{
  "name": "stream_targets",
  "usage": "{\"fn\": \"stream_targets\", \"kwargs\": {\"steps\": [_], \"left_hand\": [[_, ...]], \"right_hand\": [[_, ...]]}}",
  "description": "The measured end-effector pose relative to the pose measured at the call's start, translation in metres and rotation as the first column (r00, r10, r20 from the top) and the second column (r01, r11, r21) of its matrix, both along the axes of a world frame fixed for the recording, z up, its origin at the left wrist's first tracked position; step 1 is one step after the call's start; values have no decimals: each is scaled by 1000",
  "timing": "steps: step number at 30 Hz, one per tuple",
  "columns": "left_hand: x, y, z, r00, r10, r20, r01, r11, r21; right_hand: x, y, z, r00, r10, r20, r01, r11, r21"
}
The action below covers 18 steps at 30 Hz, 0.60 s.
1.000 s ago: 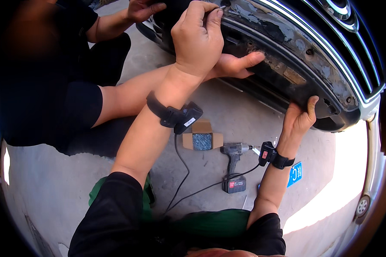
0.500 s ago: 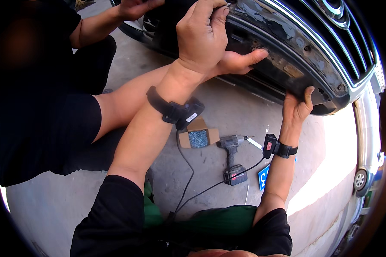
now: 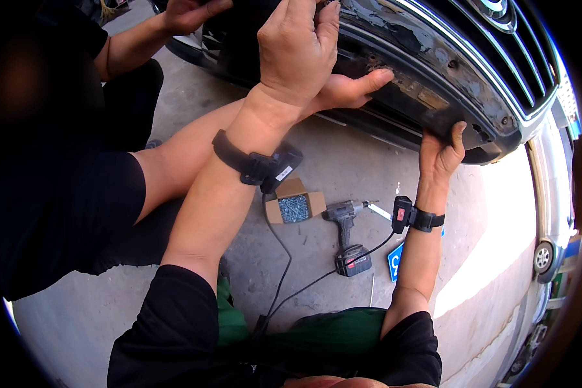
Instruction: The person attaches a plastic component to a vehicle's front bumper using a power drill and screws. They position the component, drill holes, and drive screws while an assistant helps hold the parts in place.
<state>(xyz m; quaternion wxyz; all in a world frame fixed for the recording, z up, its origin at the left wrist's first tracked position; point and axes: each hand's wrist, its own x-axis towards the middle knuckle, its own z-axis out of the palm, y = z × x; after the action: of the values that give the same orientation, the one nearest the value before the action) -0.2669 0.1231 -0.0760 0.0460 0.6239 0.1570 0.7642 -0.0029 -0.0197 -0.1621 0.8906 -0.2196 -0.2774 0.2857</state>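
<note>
In front of me is the front end of a car, with a dark, scuffed bumper [image 3: 427, 48] below a chrome-barred grille [image 3: 498, 52]. My left hand [image 3: 295, 55] is raised at the bumper's upper left part, thumb and fingers pinched together. What they hold, if anything, is too small to make out. Lower right, my right hand [image 3: 441, 152] grips the bumper's bottom edge, thumb up in front and fingers hidden behind. A co-worker's hand [image 3: 355, 89] reaches under my left wrist to the bumper, its thumb stretched out. The co-worker's other hand [image 3: 194, 14] is at the far left.
On the concrete floor [image 3: 317, 271] stand an open cardboard box [image 3: 315, 203] of screws and a cordless drill [image 3: 344, 223]. A blue plate [image 3: 394, 262] lies partly behind my right forearm. Cables run from my wrist straps. The co-worker crouches at left; a silver car [image 3: 549, 194] is parked at right.
The whole view has shifted slightly, so the bumper and hands sit a little further left and higher. Both my hands keep their places on the bumper.
</note>
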Motion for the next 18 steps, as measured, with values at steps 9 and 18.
{"fn": "stream_targets", "kwargs": {"steps": [9,18], "left_hand": [[3,-2,3,999,-14,-48,17,997,78],[7,3,-3,996,15,-88,-10,998,66]], "right_hand": [[-2,2,0,1000,-14,0,14,1000,-7],[-4,-4,2,999,19,-32,-21,998,-59]]}}
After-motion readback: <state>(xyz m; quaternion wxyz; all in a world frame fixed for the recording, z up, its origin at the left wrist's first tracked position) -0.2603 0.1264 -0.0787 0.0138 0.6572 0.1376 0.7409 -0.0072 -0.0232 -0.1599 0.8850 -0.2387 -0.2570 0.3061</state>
